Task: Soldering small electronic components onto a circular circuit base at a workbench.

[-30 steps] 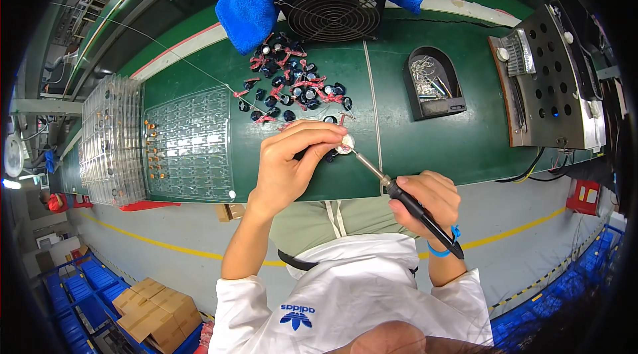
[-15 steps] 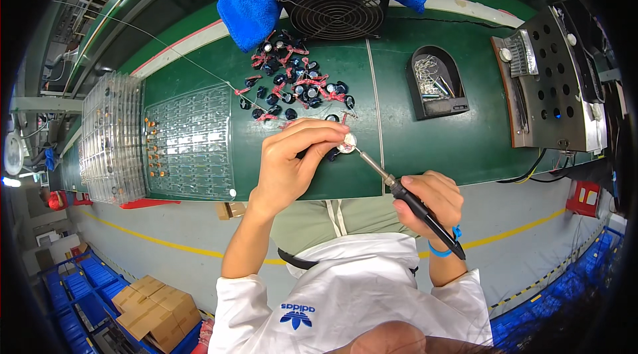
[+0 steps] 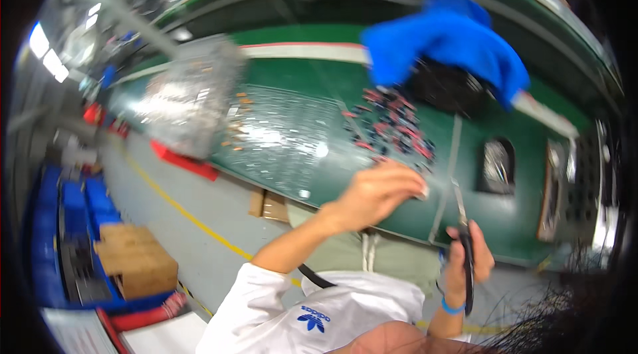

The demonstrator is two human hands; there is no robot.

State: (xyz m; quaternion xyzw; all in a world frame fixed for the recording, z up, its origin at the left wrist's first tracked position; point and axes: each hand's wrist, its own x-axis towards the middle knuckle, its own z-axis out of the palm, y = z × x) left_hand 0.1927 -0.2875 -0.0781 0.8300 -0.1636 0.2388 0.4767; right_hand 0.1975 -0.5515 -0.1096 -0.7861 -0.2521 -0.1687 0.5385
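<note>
My left hand point(image 3: 375, 194) is closed, its fingertips pinching a small round whitish part point(image 3: 423, 192) over the green bench. Most of that part is hidden by the fingers, and motion smears it. In my right hand point(image 3: 484, 262) is a soldering iron point(image 3: 466, 247), gripped by its black handle at the bench's front edge. Its metal tip points up and away, apart from the whitish part. Just beyond my left hand lies a loose pile of small dark round parts with red-pink wires point(image 3: 399, 124).
A blue towel point(image 3: 438, 38) drapes over a black fan point(image 3: 448, 85) at the back. On the right are a black bin of metal pieces point(image 3: 497, 168) and a perforated metal box point(image 3: 581, 188). Leftward lie a clear tray point(image 3: 282, 144) and stacked clear trays point(image 3: 189, 98).
The view has swung leftward and tilted, shifting the bench to the right in the picture, with blur. The iron's tip has come away from the whitish part, and my hands are farther apart.
</note>
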